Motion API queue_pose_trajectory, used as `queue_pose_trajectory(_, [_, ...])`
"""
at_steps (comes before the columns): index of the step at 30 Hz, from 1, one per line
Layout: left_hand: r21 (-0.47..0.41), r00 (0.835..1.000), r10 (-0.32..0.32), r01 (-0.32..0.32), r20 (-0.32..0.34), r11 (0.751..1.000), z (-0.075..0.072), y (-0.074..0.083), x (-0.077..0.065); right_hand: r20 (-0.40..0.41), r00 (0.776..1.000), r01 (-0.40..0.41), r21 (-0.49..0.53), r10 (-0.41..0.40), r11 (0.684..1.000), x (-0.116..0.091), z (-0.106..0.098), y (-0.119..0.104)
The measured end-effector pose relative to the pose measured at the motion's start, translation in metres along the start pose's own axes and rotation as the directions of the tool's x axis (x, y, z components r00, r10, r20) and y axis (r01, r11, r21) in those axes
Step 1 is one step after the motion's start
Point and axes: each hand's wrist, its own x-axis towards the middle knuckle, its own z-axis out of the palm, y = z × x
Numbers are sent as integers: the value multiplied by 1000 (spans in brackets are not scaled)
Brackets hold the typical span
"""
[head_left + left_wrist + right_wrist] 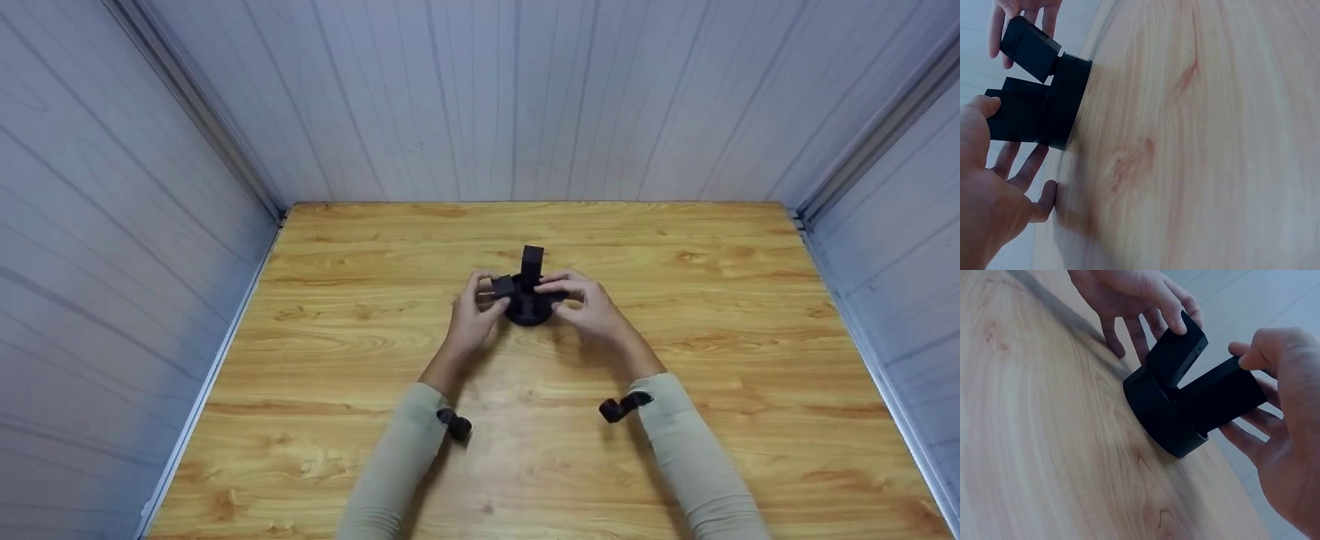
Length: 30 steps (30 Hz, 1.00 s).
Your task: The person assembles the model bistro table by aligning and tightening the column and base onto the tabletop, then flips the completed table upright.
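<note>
A black object with a low round base (528, 318) rests on the table, black flaps rising from it. My left hand (472, 315) pinches the left flap (503, 286) between thumb and fingers. On the other side my right hand (592, 309) pinches the right flap (1224, 394), thumb near its upper edge. A third flap (532, 259) stands upright at the back. Both held flaps lean outward from the base, as the tilted one (1028, 48) in the left wrist view shows. In the right wrist view a gap separates the two held flaps above the base wall (1151, 416).
The wood-grain table (337, 435) is bounded by a pale panelled wall (480, 97) behind and side walls left and right. Small black devices (459, 427) are strapped to both sleeves.
</note>
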Motion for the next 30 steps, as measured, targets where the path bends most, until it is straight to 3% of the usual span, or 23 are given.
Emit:
queue_pose_trajectory(4, [0,1000,23,-23,-6,1000,-2,-11,3,-44,999,-18,-59,15,998,1,8,1])
queue_pose_trajectory(7, [-14,999,51,-51,-10,999,-2,-33,10,-90,996,-31,-81,24,996,3,14,1])
queue_pose_trajectory(10, [-42,1000,31,-31,0,999,-3,-59,20,-126,991,-44,-76,34,996,3,18,2])
queue_pose_trajectory(12, [-39,1000,12,-12,1,999,-3,-48,17,-139,990,-48,-70,38,996,3,20,2])
queue_pose_trajectory(13, [-37,1000,20,-20,4,999,-3,-55,20,-143,989,-50,-67,40,997,3,20,1])
queue_pose_trajectory(17, [0,999,35,-35,-5,999,-2,-17,6,-120,992,-59,-84,49,995,2,19,0])
queue_pose_trajectory(19, [5,999,36,-36,-7,999,-1,-17,6,-82,996,-50,-94,42,994,1,15,1])
queue_pose_trajectory(20, [12,1000,18,-18,-9,1000,-1,-3,1,-60,998,-37,-99,31,994,0,13,2])
queue_pose_trajectory(22, [26,1000,7,-7,-17,1000,0,-4,2,-19,1000,2,-79,-4,997,-1,9,4])
queue_pose_trajectory(23, [28,1000,10,-9,-18,1000,0,-4,2,5,999,44,-43,-43,998,3,8,21])
queue_pose_trajectory(26, [27,1000,14,-13,-16,1000,0,-3,2,41,994,102,19,-103,995,3,2,23])
queue_pose_trajectory(29, [22,1000,24,-24,-3,999,-1,-3,2,84,991,102,52,-106,993,5,-1,24])
queue_pose_trajectory(30, [35,1000,21,-21,-7,999,-1,-3,2,86,993,74,38,-77,997,1,-1,9])
